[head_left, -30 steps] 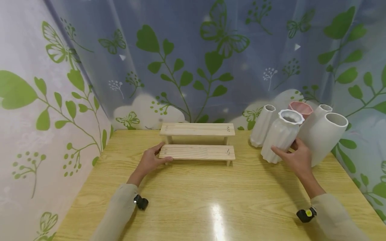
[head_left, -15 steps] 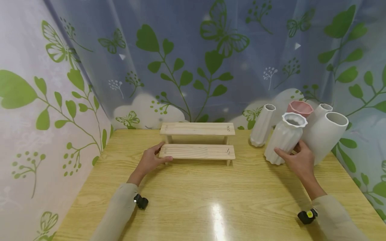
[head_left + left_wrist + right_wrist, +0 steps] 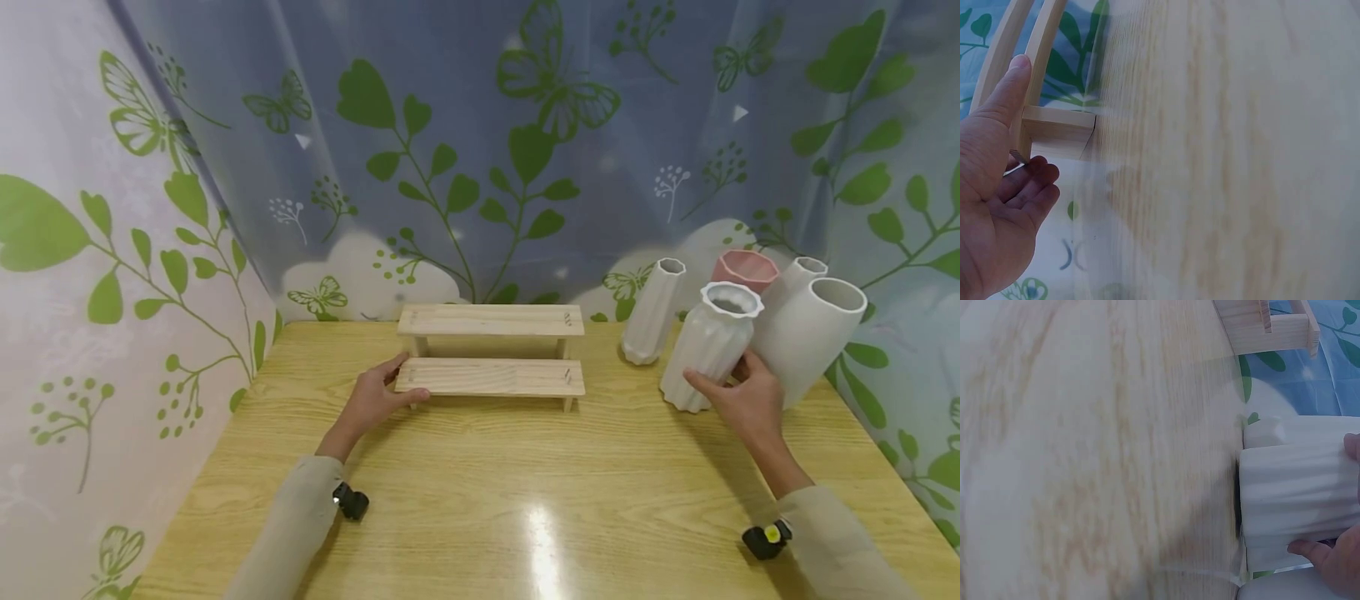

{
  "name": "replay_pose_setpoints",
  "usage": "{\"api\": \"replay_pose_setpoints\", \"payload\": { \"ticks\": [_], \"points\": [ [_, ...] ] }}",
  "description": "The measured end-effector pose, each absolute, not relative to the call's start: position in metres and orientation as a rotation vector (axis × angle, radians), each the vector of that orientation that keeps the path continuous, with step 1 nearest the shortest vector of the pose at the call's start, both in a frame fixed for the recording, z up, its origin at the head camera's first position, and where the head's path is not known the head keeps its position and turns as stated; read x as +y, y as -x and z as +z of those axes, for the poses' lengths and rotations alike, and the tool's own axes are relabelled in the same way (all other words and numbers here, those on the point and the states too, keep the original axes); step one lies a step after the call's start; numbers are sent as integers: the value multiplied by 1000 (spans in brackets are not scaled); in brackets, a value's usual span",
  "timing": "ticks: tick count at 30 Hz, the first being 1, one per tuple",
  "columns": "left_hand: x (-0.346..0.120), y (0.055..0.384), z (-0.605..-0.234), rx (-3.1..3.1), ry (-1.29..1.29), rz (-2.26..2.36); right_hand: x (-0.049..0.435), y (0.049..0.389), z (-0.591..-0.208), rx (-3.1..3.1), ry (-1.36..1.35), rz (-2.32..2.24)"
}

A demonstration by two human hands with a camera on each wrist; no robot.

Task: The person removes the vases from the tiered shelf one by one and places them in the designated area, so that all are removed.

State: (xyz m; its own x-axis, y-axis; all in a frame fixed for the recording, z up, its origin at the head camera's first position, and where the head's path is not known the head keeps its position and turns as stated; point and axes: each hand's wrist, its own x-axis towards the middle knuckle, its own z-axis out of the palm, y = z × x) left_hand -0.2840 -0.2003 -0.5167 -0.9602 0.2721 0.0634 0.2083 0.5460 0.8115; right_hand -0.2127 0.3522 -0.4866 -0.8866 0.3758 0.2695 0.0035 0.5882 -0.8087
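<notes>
My left hand (image 3: pixel 377 393) grips the left end of the lower step of a two-tier wooden stand (image 3: pixel 491 377), thumb along its front edge. In the left wrist view, the thumb lies against the stand (image 3: pixel 1060 128) with the fingers curled below. On the right, my right hand (image 3: pixel 750 398) holds a white ribbed vase (image 3: pixel 708 346) with a scalloped rim, thumb on its front side and fingers round its right side. That vase (image 3: pixel 1297 490) stands upright on the table; part of the hand is cut off in the right wrist view.
A slim white vase (image 3: pixel 652 312) stands left behind the held one. Close by on the right are a wide smooth white vase (image 3: pixel 813 342), another white vase (image 3: pixel 806 268) and a pink faceted vessel (image 3: pixel 745 268). Patterned curtains (image 3: pixel 480 125) border the wooden table (image 3: pixel 465 483).
My right hand has shifted the ribbed vase slightly rightward and nearer to me, widening its gap from the slim vase. The left hand and the stand have stayed put.
</notes>
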Motion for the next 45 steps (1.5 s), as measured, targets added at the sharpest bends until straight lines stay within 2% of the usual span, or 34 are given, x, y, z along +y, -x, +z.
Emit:
{"api": "replay_pose_setpoints", "payload": {
  "ticks": [31, 45],
  "points": [
    [-199, 282, -511, 2665, -408, 1392, 356, 201, -483, -2463, 251, 1257],
    [-200, 284, -508, 2702, -432, 1350, 348, 174, -449, -2409, 299, 1267]
  ]
}}
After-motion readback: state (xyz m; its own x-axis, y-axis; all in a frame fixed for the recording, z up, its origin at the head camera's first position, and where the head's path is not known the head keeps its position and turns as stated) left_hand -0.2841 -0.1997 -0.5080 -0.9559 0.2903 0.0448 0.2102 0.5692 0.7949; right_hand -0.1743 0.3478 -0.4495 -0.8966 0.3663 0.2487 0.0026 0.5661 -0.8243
